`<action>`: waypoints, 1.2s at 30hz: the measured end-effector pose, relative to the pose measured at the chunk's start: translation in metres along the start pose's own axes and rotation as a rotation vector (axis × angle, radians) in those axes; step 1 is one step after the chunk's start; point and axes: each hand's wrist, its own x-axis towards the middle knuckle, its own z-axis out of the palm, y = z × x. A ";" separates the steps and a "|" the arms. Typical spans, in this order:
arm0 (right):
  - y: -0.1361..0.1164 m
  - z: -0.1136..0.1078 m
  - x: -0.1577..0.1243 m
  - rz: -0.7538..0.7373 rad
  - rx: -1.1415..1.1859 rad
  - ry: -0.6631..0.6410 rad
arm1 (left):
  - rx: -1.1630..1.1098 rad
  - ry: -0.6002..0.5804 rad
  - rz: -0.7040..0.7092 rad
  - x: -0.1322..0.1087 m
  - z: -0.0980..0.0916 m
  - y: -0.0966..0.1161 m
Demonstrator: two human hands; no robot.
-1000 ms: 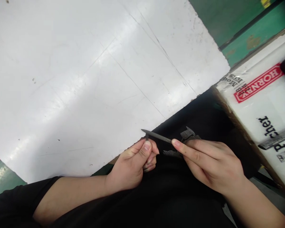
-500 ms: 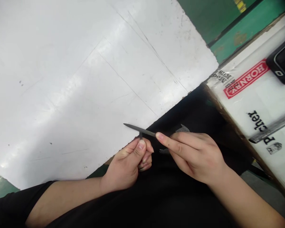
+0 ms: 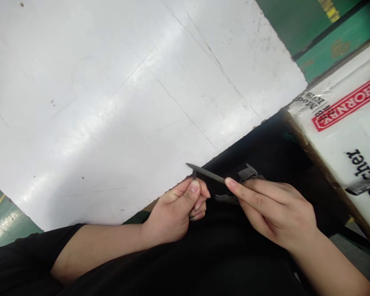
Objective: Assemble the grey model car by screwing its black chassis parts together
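Observation:
My left hand (image 3: 177, 209) is closed in a pinch on a tiny dark part (image 3: 194, 175) held between thumb and forefinger at the edge of the white table (image 3: 111, 102). My right hand (image 3: 274, 209) grips a thin grey needle file (image 3: 205, 173), forefinger stretched along it, its tip lying across the small part. Grey cloth tape (image 3: 246, 172) is wrapped round the file's handle end inside the right hand. Both hands hover over my black-clothed lap (image 3: 222, 255).
A cardboard box (image 3: 348, 127) with a white printed bag and red label stands at the right, a metal ruler (image 3: 364, 186) lying on it. Green floor (image 3: 311, 28) shows beyond the table's far corner and at the lower left.
The file has slid back and forth across the small part: tip further out half a second ago, now drawn back. The view has shifted slightly; the phone on the box has left it.

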 end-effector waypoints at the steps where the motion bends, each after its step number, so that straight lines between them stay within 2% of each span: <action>1: 0.000 0.000 0.000 -0.005 -0.004 0.000 | 0.000 -0.002 0.000 0.000 0.000 0.000; 36: 0.000 -0.001 0.006 -0.024 -0.002 -0.025 | 0.007 0.014 0.004 0.000 0.000 0.000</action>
